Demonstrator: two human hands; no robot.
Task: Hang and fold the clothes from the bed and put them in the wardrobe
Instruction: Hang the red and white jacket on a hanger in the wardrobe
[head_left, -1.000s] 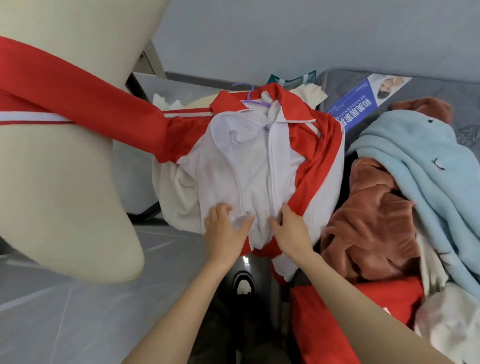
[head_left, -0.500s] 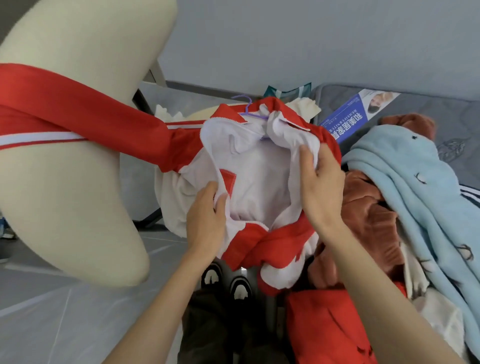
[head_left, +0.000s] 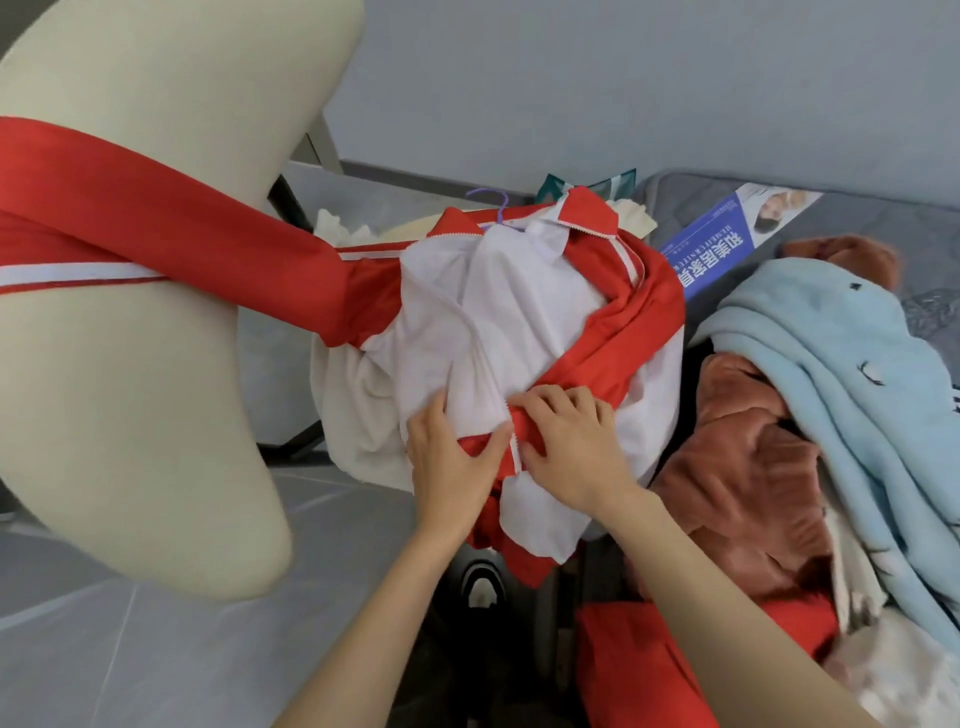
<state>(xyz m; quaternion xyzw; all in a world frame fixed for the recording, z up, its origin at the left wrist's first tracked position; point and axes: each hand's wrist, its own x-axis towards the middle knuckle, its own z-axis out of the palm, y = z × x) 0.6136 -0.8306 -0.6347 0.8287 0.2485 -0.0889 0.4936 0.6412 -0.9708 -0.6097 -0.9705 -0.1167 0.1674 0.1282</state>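
A red and white zip jacket (head_left: 519, 312) hangs in front of me on a purple hanger (head_left: 493, 205), its white lining facing me. One red sleeve (head_left: 171, 228) stretches left across a cream curved shape (head_left: 119, 395). My left hand (head_left: 449, 457) pinches the left zipper edge at the hem. My right hand (head_left: 569, 447) grips the right zipper edge and red hem band beside it. Both hands meet at the bottom of the zip.
On the bed to the right lie a rust-brown fleece garment (head_left: 748, 467), a light blue fleece garment (head_left: 841, 395), a red garment (head_left: 634, 670) and white cloth (head_left: 898, 680). A blue leaflet (head_left: 727, 239) rests on the grey mattress. My shoe (head_left: 483, 587) stands on the grey floor.
Both hands came down from the open jacket front to its hem. The two front panels are now drawn together, with the zipper edges meeting between my hands.
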